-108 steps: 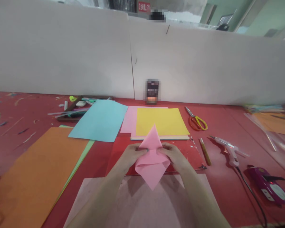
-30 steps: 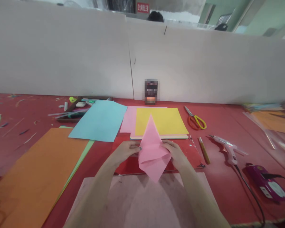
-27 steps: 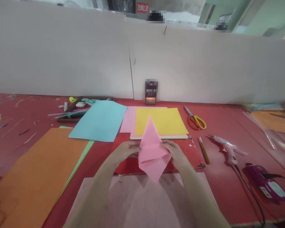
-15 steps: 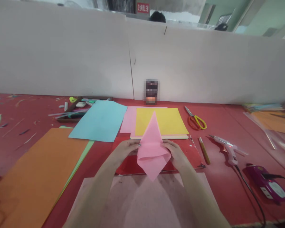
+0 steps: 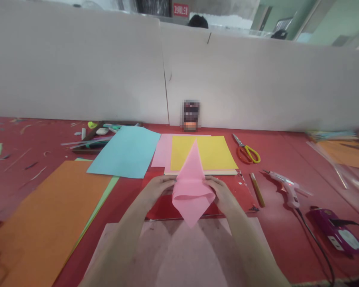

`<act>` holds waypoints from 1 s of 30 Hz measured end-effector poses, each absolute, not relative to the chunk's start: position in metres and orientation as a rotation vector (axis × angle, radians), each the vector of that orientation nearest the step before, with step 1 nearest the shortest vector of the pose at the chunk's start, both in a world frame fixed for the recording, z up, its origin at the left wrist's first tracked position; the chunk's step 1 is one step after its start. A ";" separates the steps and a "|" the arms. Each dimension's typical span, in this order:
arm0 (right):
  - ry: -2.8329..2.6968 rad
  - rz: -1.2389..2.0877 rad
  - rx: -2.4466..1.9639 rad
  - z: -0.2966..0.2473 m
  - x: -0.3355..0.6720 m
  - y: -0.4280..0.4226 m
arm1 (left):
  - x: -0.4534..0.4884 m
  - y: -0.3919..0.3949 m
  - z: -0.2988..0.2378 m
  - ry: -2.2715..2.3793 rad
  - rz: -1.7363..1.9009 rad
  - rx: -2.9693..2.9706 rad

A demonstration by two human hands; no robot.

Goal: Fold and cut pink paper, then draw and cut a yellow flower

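A folded sheet of pink paper (image 5: 192,185) is held up in front of me, with a tall point at the top, a bulging pocket across its middle and a pointed flap below. My left hand (image 5: 159,189) grips its left edge, fingers closed on the paper. On the opposite edge, my right hand (image 5: 220,192) pinches it the same way; part of those fingers is hidden behind the fold. Beneath the hands lies a red board (image 5: 239,203) with worn edges. Behind the pink point is a yellow sheet (image 5: 215,153) on top of other paper.
A blue sheet (image 5: 125,153) and an orange sheet (image 5: 54,199) lie to the left, near a tray of pens (image 5: 86,149). On the right are scissors (image 5: 247,153), a yellowish stick (image 5: 257,190), a glue gun (image 5: 284,185) with a cord and a purple power strip (image 5: 336,233).
The pocket in the middle of the pink paper gapes slightly wider, its upper layer bulging more. Both hands keep nearly the same place and hold.
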State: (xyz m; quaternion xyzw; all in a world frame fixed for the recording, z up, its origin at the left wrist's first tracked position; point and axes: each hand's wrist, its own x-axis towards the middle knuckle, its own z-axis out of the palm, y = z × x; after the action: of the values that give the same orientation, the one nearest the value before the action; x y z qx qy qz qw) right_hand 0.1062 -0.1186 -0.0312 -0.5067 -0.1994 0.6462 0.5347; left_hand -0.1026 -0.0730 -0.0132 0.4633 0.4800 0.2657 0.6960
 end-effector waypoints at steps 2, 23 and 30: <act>-0.481 1.535 -1.205 -0.031 0.106 -0.119 | -0.102 -0.073 -0.012 1.066 0.597 1.034; -0.587 1.491 -1.215 -0.032 0.100 -0.120 | -0.094 -0.074 -0.030 1.080 0.640 1.018; -0.572 1.497 -1.252 -0.036 0.102 -0.119 | -0.093 -0.075 -0.030 1.117 0.634 1.016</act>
State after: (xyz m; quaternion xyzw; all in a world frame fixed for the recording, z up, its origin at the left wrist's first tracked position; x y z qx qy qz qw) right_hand 0.1022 -0.1193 -0.0360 -0.5235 -0.2393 0.6261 0.5260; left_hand -0.0934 -0.0746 -0.0303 0.4529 0.4982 0.2828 0.6831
